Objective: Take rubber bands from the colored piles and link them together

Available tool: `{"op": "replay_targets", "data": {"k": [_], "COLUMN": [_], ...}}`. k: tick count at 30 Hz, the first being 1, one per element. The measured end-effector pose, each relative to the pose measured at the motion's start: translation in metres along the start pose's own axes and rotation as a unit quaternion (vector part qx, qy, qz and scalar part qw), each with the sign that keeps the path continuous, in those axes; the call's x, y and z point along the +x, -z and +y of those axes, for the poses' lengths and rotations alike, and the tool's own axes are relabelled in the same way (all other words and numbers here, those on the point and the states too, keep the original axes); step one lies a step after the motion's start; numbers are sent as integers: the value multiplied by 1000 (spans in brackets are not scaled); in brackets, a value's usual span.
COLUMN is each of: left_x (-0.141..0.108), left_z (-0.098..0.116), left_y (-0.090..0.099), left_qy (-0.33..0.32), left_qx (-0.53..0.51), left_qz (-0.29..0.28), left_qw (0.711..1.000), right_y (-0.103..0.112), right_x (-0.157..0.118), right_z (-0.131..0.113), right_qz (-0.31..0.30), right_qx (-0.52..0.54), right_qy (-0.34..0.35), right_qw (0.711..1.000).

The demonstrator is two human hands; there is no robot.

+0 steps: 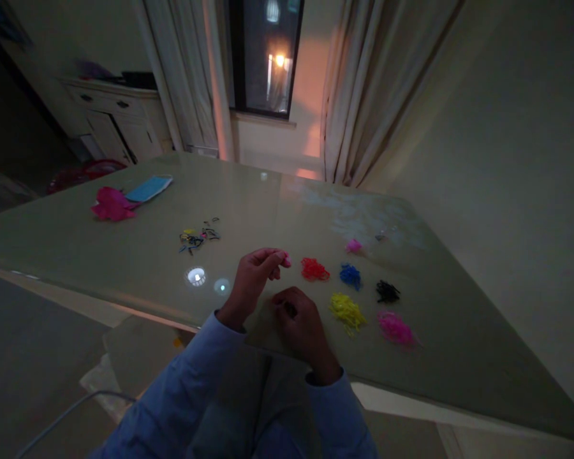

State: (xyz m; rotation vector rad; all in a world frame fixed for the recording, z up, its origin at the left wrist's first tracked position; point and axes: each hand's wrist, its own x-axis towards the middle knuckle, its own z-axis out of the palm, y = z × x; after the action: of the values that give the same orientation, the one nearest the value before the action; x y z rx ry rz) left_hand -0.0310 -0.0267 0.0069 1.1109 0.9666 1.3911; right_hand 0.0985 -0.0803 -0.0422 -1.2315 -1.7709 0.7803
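Observation:
My left hand (258, 277) is raised over the table, thumb and fingertips pinched on a small pink bundle (286, 259) whose details are too small to tell. Lower and to its right, my right hand (299, 315) is closed with curled fingers; whatever it may hold is hidden. Beside the hands lie loose heaps of what look like small rubber bands: a red heap (314, 269), a blue heap (351, 275), a yellow heap (347, 312), a black heap (387, 291) and a pink heap (396, 329). The yellow heap is nearest my right hand.
Left of my hands is a scatter of mixed dark and yellow bands (194, 241). Farther left lie a crumpled pink piece (113, 204) and a blue face mask (149, 189). A small pink clump (353, 245) sits behind the blue heap. The glossy table (263, 204) reflects lights.

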Motion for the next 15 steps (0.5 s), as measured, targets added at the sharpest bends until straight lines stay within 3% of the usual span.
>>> {"op": "replay_targets", "data": {"k": [8, 15], "left_x": [-6, -6], "left_z": [17, 28], "left_y": [-25, -80], "left_qy": [9, 17], "left_qx": [8, 38], "left_qz": [-36, -186], "left_qw": [999, 982], "right_y": [-2, -5], "right_x": [3, 2], "right_z": [3, 7], "right_qz": [-1, 12], "right_qx": [-28, -92], "right_qy": [18, -10], "right_qw": [999, 996]}}
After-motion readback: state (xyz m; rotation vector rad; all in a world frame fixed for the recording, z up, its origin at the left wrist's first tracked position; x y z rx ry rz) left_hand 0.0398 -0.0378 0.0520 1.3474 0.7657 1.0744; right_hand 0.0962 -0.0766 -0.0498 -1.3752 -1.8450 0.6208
